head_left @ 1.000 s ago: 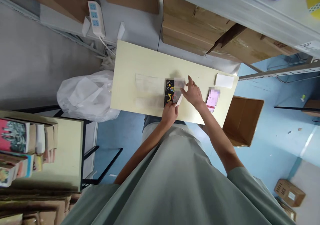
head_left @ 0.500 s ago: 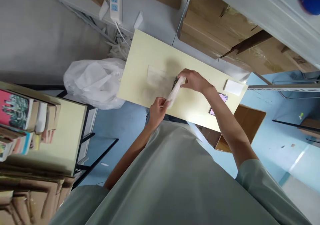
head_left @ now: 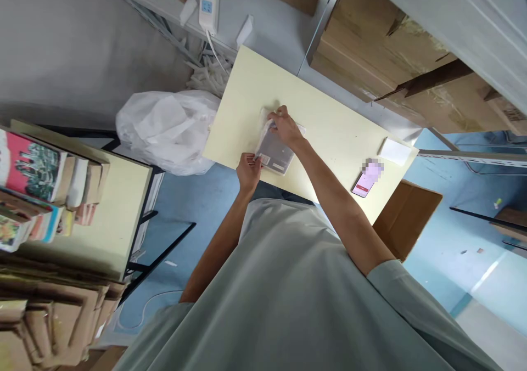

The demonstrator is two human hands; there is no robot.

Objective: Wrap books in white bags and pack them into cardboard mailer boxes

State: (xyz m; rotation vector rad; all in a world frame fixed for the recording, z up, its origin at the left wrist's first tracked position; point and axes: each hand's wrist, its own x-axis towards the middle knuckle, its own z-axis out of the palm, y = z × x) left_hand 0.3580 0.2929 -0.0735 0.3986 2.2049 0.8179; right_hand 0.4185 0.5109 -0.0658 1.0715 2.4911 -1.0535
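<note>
A flat grey book (head_left: pixel 280 147) with a white barcode label near its lower edge lies on the cream table (head_left: pixel 325 124). Around it is a clear plastic sleeve (head_left: pixel 263 119), whose loose end sticks out past the book's left side. My left hand (head_left: pixel 249 172) is closed at the lower left corner, fingers pinching the sleeve's edge. At the upper left, my right hand (head_left: pixel 285 125) has its bent fingers closed on the sleeve's loose plastic, the hand partly covering the book.
A phone (head_left: pixel 366 180) and a white pad (head_left: pixel 394 151) lie at the table's right end. Left of the table hangs a white plastic bag (head_left: pixel 168 132). An open cardboard box (head_left: pixel 407 217) stands at the right; books (head_left: pixel 37 168) lie on another table at the left.
The book was held tilted on edge between both hands; now it lies flat on the table. Both hands have moved to its left side, at the sleeve's loose end.
</note>
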